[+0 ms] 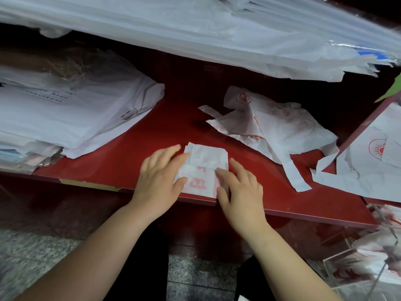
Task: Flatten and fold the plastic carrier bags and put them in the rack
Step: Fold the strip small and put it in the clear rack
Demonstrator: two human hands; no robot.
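Observation:
A white carrier bag with red print, folded into a small packet (205, 168), lies at the front edge of the red counter (134, 148). My left hand (159, 180) presses flat on the packet's left side with straight fingers. My right hand (239, 189) rests on its right side, fingers spread. A crumpled white bag with red print (273, 127) lies unfolded further back on the right. Another flat bag with a red sun logo (373, 153) lies at the far right. A clear acrylic rack (364, 266) at the lower right holds folded bags.
A thick stack of white and clear bags (71, 111) covers the counter's left side. Long white plastic sheets (195, 35) overhang from a shelf above. Grey speckled floor (32, 253) shows below the counter edge.

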